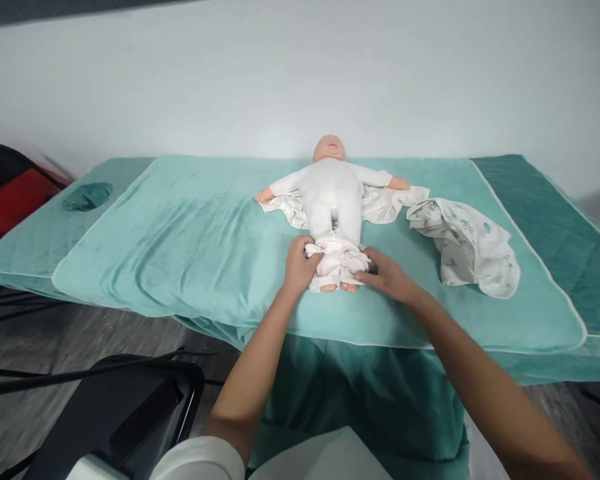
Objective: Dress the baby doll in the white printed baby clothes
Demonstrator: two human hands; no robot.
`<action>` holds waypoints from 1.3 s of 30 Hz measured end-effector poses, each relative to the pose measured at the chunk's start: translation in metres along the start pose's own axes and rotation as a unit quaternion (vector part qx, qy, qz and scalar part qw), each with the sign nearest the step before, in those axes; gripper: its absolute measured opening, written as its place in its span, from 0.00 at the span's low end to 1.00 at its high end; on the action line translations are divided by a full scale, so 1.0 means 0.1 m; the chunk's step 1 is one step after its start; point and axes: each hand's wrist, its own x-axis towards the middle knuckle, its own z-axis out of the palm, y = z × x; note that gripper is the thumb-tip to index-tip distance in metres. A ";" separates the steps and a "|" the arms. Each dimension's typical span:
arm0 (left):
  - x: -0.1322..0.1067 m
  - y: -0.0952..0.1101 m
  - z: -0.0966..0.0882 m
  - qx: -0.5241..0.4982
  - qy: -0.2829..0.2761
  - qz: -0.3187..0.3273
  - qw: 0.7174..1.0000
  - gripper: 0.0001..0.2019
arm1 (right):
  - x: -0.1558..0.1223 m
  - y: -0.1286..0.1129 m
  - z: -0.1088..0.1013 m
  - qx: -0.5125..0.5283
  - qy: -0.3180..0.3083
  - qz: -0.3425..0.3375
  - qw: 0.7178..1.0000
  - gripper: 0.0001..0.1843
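Observation:
A baby doll (329, 183) with a white cloth body lies on its back, arms spread and feet toward me. White patterned baby pants (337, 259) are bunched around its lower legs, and the toes show below the hems. My left hand (300, 265) grips the waistband on the left side, thumb and fingers closed on the fabric. On the other side my right hand (384, 272) pinches the pants near their right edge; part of its grip is hidden. Under the doll's arms and back is a spread white baby shirt (386, 203).
A crumpled white printed cloth (473, 250) lies to the right of the doll. Green covers drape the massage bed (180, 233), which has a face hole (87, 197) at the left end. A black chair (115, 413) stands at the lower left, and a white wall rises behind.

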 end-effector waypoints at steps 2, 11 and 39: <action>0.02 -0.01 0.00 -0.016 0.004 0.009 1.000 0.10 | -0.08 -0.04 0.03 -0.023 -0.013 -0.024 0.999 0.39; -0.05 0.15 -0.29 -0.001 -0.104 0.050 0.993 0.08 | -0.02 -0.18 0.27 -0.171 0.066 -0.020 0.983 0.26; -0.10 0.62 -0.91 0.057 -0.307 -0.024 0.950 0.08 | 0.11 -0.89 -0.31 -0.194 -0.175 0.098 0.960 0.29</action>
